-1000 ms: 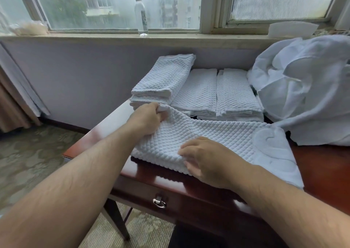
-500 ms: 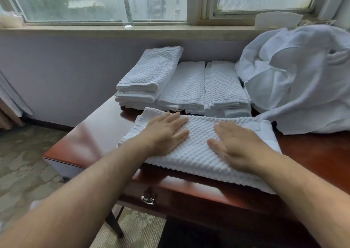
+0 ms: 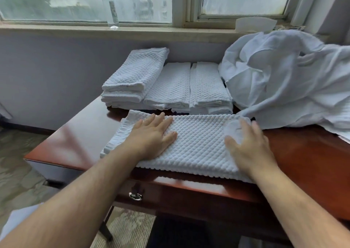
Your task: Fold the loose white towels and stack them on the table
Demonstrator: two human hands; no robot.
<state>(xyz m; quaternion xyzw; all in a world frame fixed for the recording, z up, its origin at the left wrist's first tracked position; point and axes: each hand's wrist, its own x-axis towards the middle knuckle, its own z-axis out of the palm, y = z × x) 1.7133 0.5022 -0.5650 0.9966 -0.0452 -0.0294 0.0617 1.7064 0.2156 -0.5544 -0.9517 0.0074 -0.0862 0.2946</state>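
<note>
A white waffle-textured towel (image 3: 197, 143) lies folded into a long strip across the front of the red-brown table (image 3: 75, 141). My left hand (image 3: 151, 136) rests flat on its left part, fingers straight. My right hand (image 3: 248, 147) lies flat on its right end, over a smooth embossed patch. Behind the strip stand folded white towels: a taller stack (image 3: 132, 77) at the left and two lower stacks (image 3: 170, 86) (image 3: 206, 88) beside it. A heap of loose white cloth (image 3: 284, 77) fills the table's right rear.
A clear plastic bottle (image 3: 110, 7) stands on the window sill (image 3: 75, 30), with a white box (image 3: 255, 24) farther right. The table has a drawer with a metal ring pull (image 3: 135, 196) below the front edge. Patterned carpet (image 3: 17, 162) lies at the left.
One second ago my left hand gripped the towel's left corner and the towel lay skewed. Now the towel lies as a straight strip and both hands press flat on it, having spread apart.
</note>
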